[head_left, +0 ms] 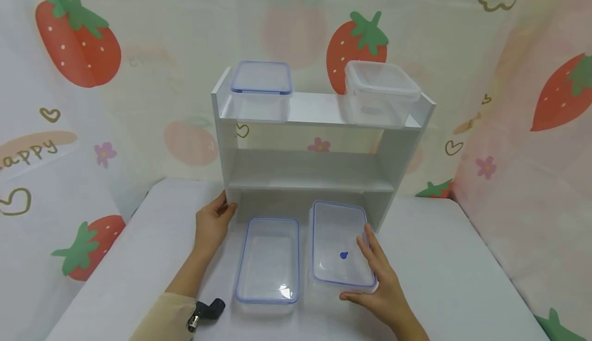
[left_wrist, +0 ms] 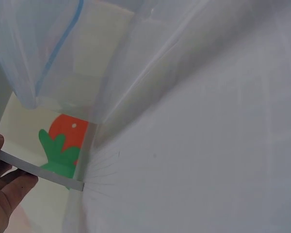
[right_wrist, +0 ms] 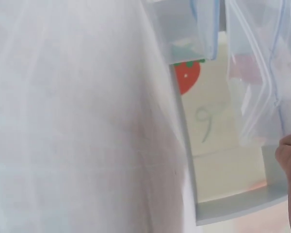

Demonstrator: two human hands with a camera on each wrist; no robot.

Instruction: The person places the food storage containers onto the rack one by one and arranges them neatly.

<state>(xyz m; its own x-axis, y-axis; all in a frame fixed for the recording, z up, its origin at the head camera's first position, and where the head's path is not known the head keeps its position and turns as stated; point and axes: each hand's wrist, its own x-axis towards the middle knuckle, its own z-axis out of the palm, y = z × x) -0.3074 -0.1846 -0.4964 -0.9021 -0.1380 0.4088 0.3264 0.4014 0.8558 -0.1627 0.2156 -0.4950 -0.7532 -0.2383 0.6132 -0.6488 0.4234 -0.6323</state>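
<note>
My left hand [head_left: 213, 225] pinches the left side panel of a white two-tier shelf [head_left: 314, 171] near its base; in the left wrist view the thumb and fingers lie on either side of the panel edge [left_wrist: 43, 172]. My right hand [head_left: 381, 284] touches the front right corner of a clear storage box [head_left: 339, 233] with a blue-rimmed lid, its fingers spread along the right side and its thumb at the front. Beside it, to the left, a second clear box [head_left: 268, 259] with a blue-rimmed lid lies on the table, apart from both hands.
On the shelf's top board stand a clear box [head_left: 262, 92] with a blue-edged lid, at left, and one with a whitish lid [head_left: 381, 94], at right. A black device [head_left: 210, 310] sits at my left wrist. Behind the white table [head_left: 430, 269] hangs a strawberry-patterned cloth [head_left: 152, 74].
</note>
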